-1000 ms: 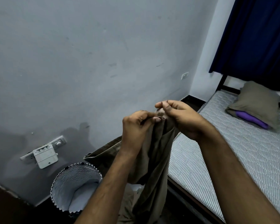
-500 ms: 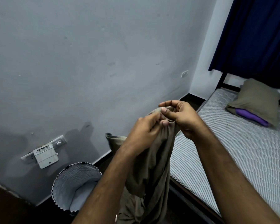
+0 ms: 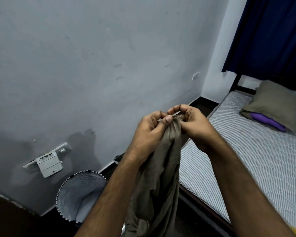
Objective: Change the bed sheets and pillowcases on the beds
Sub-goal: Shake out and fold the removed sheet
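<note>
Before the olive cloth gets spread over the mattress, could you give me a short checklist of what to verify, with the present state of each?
1. Left hand grips the olive cloth: ok.
2. Right hand pinches the same bunched top edge: ok.
3. A corner or hem has been found: cannot tell, the edge is gathered between the fingers.
4. Cloth hangs free of the floor: cannot tell, its lower end runs out of view.
5. Mattress is stripped: ok, the quilted surface is bare.
6. Spreading area is free: not ok, a pillow lies at the far end over a purple item.
</note>
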The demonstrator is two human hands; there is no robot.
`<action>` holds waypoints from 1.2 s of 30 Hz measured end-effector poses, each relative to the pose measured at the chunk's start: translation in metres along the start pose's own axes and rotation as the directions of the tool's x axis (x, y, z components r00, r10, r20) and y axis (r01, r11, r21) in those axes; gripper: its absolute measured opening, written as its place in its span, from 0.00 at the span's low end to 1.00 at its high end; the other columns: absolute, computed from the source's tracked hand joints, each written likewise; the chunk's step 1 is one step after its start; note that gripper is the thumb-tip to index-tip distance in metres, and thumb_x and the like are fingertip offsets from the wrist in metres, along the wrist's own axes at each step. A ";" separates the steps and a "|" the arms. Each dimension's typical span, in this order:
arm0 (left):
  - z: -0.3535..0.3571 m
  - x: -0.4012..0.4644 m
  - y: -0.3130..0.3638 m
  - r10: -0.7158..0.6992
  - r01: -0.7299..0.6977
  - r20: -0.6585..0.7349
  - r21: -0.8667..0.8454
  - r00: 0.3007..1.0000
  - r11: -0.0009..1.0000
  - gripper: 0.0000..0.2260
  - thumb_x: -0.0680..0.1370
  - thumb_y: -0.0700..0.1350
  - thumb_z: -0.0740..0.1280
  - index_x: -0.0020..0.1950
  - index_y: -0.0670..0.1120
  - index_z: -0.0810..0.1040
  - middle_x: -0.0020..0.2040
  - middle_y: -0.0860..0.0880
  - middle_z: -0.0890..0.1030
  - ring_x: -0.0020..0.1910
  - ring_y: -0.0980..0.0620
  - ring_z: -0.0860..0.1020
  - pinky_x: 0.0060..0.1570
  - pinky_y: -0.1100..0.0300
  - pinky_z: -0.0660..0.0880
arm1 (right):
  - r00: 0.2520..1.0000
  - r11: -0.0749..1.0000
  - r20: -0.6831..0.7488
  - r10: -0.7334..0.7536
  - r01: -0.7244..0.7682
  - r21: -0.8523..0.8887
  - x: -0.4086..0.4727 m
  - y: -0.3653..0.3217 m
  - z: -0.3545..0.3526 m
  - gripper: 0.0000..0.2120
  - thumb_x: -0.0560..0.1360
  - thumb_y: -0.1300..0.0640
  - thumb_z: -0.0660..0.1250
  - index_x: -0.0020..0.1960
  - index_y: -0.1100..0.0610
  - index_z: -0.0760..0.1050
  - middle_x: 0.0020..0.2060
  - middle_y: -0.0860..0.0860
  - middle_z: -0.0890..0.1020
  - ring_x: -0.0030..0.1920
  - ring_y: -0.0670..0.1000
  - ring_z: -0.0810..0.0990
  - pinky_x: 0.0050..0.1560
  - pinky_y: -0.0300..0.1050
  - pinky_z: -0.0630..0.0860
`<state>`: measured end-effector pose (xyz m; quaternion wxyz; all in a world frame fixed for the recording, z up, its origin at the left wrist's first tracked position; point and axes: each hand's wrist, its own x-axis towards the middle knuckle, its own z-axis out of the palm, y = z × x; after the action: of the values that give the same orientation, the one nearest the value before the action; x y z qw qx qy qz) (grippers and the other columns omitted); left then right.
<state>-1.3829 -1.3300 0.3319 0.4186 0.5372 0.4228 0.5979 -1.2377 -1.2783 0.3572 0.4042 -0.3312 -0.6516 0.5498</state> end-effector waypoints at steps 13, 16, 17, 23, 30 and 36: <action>-0.004 0.004 -0.010 0.201 -0.133 -0.095 0.477 0.975 0.869 0.05 0.80 0.48 0.70 0.45 0.49 0.79 0.34 0.50 0.82 0.33 0.55 0.77 0.34 0.57 0.73 | 0.992 0.995 -0.105 0.066 -0.057 0.081 -0.002 0.002 -0.010 0.12 0.76 0.64 0.72 0.55 0.56 0.73 0.42 0.59 0.82 0.41 0.52 0.82 0.43 0.42 0.78; -0.001 0.003 -0.011 0.182 -0.101 -0.150 0.434 0.972 0.895 0.06 0.80 0.49 0.71 0.45 0.49 0.79 0.33 0.50 0.82 0.30 0.55 0.77 0.32 0.60 0.70 | 0.997 0.995 -0.080 -0.013 0.021 0.103 -0.007 0.004 -0.008 0.06 0.77 0.65 0.69 0.53 0.59 0.77 0.41 0.55 0.84 0.43 0.49 0.83 0.45 0.39 0.80; 0.000 0.002 -0.012 0.169 -0.085 -0.172 0.414 0.971 0.906 0.07 0.80 0.50 0.71 0.44 0.49 0.79 0.33 0.50 0.83 0.31 0.54 0.79 0.32 0.59 0.72 | 0.996 0.993 -0.072 -0.046 0.053 0.105 -0.009 0.005 -0.007 0.04 0.78 0.65 0.68 0.53 0.60 0.78 0.42 0.55 0.84 0.45 0.49 0.83 0.48 0.40 0.80; 0.000 0.008 -0.024 0.038 0.012 -0.248 0.197 0.968 0.980 0.14 0.75 0.60 0.70 0.44 0.49 0.78 0.37 0.42 0.84 0.39 0.35 0.83 0.40 0.36 0.80 | 0.992 0.990 0.026 -0.126 0.124 0.071 -0.016 0.007 -0.008 0.11 0.76 0.65 0.71 0.57 0.61 0.80 0.47 0.54 0.85 0.52 0.50 0.83 0.54 0.42 0.79; -0.005 0.001 -0.021 0.075 -0.058 -0.088 0.187 0.993 0.981 0.11 0.80 0.59 0.67 0.50 0.52 0.73 0.31 0.46 0.76 0.29 0.51 0.69 0.30 0.56 0.65 | 0.972 0.983 -0.145 -0.182 0.179 -0.036 -0.002 0.018 -0.007 0.06 0.75 0.68 0.72 0.51 0.61 0.83 0.44 0.54 0.87 0.48 0.49 0.84 0.52 0.42 0.79; -0.023 -0.005 -0.037 -0.050 -0.014 0.083 0.635 0.995 0.772 0.25 0.69 0.66 0.75 0.54 0.53 0.69 0.42 0.54 0.81 0.39 0.56 0.79 0.39 0.52 0.78 | 0.910 0.964 -0.322 -0.262 0.236 -0.119 0.010 0.014 -0.020 0.10 0.77 0.68 0.70 0.49 0.54 0.83 0.44 0.46 0.86 0.48 0.44 0.83 0.54 0.39 0.78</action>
<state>-1.4032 -1.3254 0.2936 0.2382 0.6707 0.5844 0.3897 -1.2249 -1.2578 0.3469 0.5627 -0.3495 -0.6312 0.4035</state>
